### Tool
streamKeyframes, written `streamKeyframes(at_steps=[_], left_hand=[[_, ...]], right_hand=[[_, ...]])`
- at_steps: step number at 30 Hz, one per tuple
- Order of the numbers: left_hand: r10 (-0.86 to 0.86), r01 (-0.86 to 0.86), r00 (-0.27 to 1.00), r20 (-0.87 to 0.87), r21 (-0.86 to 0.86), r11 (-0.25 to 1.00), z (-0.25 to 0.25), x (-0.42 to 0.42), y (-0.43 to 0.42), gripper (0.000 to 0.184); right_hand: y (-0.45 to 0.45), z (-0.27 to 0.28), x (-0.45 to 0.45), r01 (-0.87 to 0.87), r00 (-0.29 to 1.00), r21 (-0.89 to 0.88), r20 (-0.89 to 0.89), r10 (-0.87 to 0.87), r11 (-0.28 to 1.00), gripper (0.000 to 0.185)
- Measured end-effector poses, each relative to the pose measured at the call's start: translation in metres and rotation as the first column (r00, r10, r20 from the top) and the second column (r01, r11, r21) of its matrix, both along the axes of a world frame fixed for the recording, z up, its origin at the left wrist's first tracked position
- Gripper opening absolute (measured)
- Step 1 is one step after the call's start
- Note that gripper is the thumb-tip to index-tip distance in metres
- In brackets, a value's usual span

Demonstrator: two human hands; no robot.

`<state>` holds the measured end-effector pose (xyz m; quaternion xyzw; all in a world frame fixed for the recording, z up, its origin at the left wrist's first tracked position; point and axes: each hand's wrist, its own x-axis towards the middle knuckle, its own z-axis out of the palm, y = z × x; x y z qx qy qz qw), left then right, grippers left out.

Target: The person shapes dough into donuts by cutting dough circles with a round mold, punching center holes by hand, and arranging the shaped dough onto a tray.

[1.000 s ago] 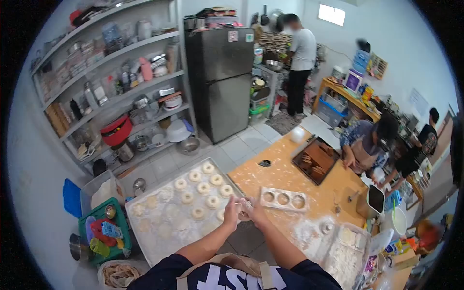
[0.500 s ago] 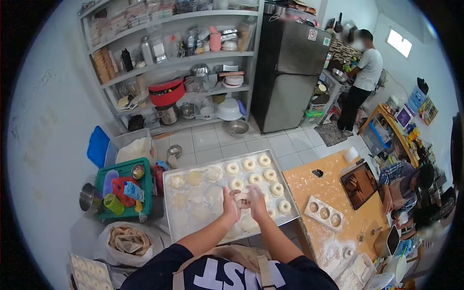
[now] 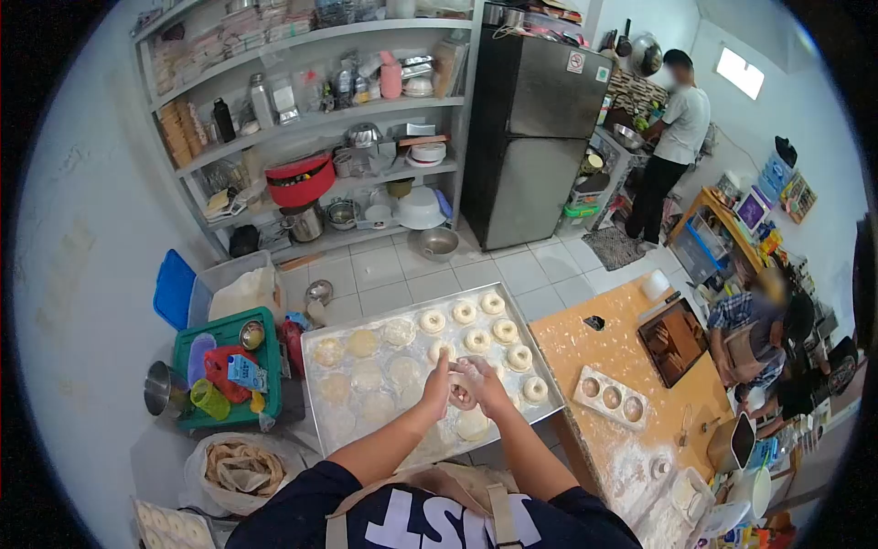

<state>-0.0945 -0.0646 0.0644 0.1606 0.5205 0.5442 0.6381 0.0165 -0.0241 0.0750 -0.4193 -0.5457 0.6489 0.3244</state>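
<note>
Over a large metal tray [image 3: 340, 437], my left hand [image 3: 435, 388] and my right hand [image 3: 486, 382] are close together with fingers curled round a floured dough ring [image 3: 463, 403]. Part of the ring is hidden behind the fingers. On the tray's right side lie several shaped dough rings [image 3: 464, 313], each with a hole in the middle. Flat round dough pieces [image 3: 368, 374] cover the left side. One more flat dough piece [image 3: 472, 424] rests just below my hands.
A wooden table [image 3: 558, 334] at right carries a mould with three round hollows [image 3: 611, 399], a tablet [image 3: 672, 340] and scattered flour. A green crate [image 3: 187, 407] and a bag [image 3: 240, 462] stand at left. One person [image 3: 681, 128] stands near the fridge [image 3: 530, 146]; others are at right.
My hands have turned the dough ring and brought it slightly lower, closer to my body. The whole view has shifted a little. The person at right has raised their head.
</note>
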Motion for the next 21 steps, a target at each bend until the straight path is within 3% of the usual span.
streamKeyframes(at_steps=[3, 4, 7, 8, 11, 12, 13, 15, 16, 17, 19, 20, 21], left_hand=[[0.069, -0.101, 0.918, 0.391, 0.061, 0.993, -0.004, 0.014, 0.002, 0.065], [0.075, -0.093, 0.925, 0.372, 0.031, 0.995, -0.005, 0.014, 0.002, 0.066], [0.089, -0.076, 0.946, 0.312, -0.056, 0.996, -0.002, 0.007, 0.001, 0.067], [-0.115, 0.124, 0.988, 0.107, -0.075, 0.989, 0.001, 0.0, 0.002, 0.069], [-0.031, 0.046, 0.972, 0.231, -0.059, 0.997, -0.01, 0.018, 0.011, 0.069], [0.141, -0.123, 0.923, 0.357, -0.071, 0.99, 0.008, 0.03, 0.01, 0.069], [0.127, -0.105, 0.937, 0.324, -0.086, 0.991, 0.008, 0.029, 0.011, 0.067], [0.1, -0.07, 0.961, 0.258, -0.123, 0.99, 0.0, 0.02, 0.01, 0.065], [-0.191, 0.192, 0.975, 0.111, -0.001, 0.981, -0.006, 0.008, 0.01, 0.065], [-0.122, 0.123, 0.988, 0.094, -0.014, 0.992, -0.011, 0.014, 0.01, 0.065], [0.017, -0.016, 0.998, 0.053, -0.031, 0.999, -0.006, 0.033, 0.014, 0.064], [0.119, -0.113, 0.967, 0.223, -0.039, 0.993, -0.011, 0.039, 0.017, 0.065], [0.081, -0.075, 0.967, 0.243, -0.033, 0.997, -0.01, 0.036, 0.015, 0.066]], right_hand=[[-0.007, 0.01, 0.0, 0.316, 0.91, -0.229, -0.202, -0.362, 0.921, 0.024], [-0.008, -0.005, -0.003, 0.41, 0.861, -0.149, -0.261, -0.436, 0.9, 0.027], [-0.002, -0.006, 0.01, 0.0, 0.992, -0.24, -0.125, -0.031, 0.971, 0.027], [-0.003, -0.005, 0.011, 0.062, 0.984, -0.235, -0.148, -0.098, 0.97, 0.027], [-0.007, 0.001, 0.01, 0.272, 0.927, -0.224, -0.199, -0.317, 0.936, 0.028], [-0.007, 0.0, 0.009, 0.355, 0.895, -0.219, -0.203, -0.398, 0.909, 0.03], [-0.007, 0.001, 0.008, 0.433, 0.855, -0.214, -0.208, -0.474, 0.876, 0.031], [-0.004, -0.002, 0.019, 0.234, 0.956, -0.167, -0.14, -0.258, 0.958, 0.029], [0.002, -0.014, 0.023, 0.162, 0.98, -0.113, -0.098, -0.174, 0.98, 0.027], [0.007, -0.03, 0.025, 0.087, 0.995, -0.064, -0.05, -0.09, 0.994, 0.026], [0.008, -0.033, 0.02, 0.272, 0.935, -0.205, -0.177, -0.309, 0.94, 0.029], [0.005, -0.033, 0.023, 0.335, 0.905, -0.237, -0.188, -0.381, 0.912, 0.03], [-0.001, -0.017, 0.023, 0.394, 0.87, -0.27, -0.197, -0.451, 0.878, 0.032]])
